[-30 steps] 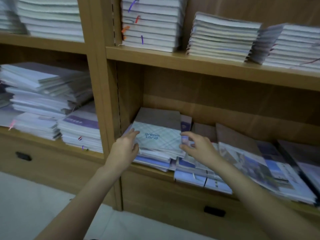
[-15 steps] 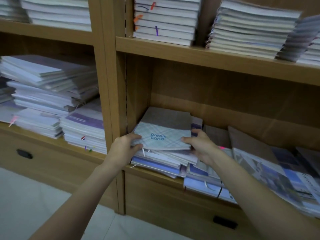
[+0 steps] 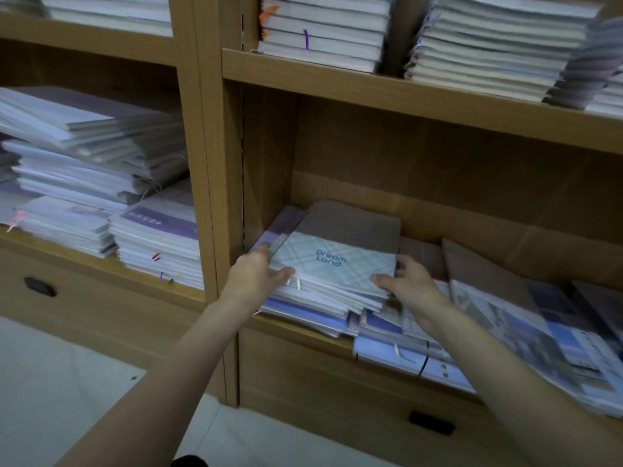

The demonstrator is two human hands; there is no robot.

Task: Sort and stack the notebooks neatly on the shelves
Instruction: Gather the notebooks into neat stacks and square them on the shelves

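Note:
A pale plaid notebook marked "Dream Land" (image 3: 332, 262) tops a low stack of notebooks (image 3: 313, 305) in the left corner of the middle shelf (image 3: 303, 328). My left hand (image 3: 258, 276) grips the stack's left edge, thumb at the front. My right hand (image 3: 409, 286) holds the plaid notebook's right front corner, thumb on the cover. A grey-brown notebook (image 3: 354, 224) lies under it, further back. To the right, loose notebooks (image 3: 526, 328) lie fanned out and overhang the shelf front.
Tall neat stacks (image 3: 323, 32) fill the shelf above. The left bay holds uneven piles (image 3: 91, 173) and a purple-labelled stack (image 3: 161, 237). An upright wooden divider (image 3: 212, 163) separates the bays. Drawers with dark handles (image 3: 431, 423) sit below; pale floor lies at the left.
Both hands have closed in on the plaid notebook stack from its sides and now hold it. The camera has moved closer and slightly right.

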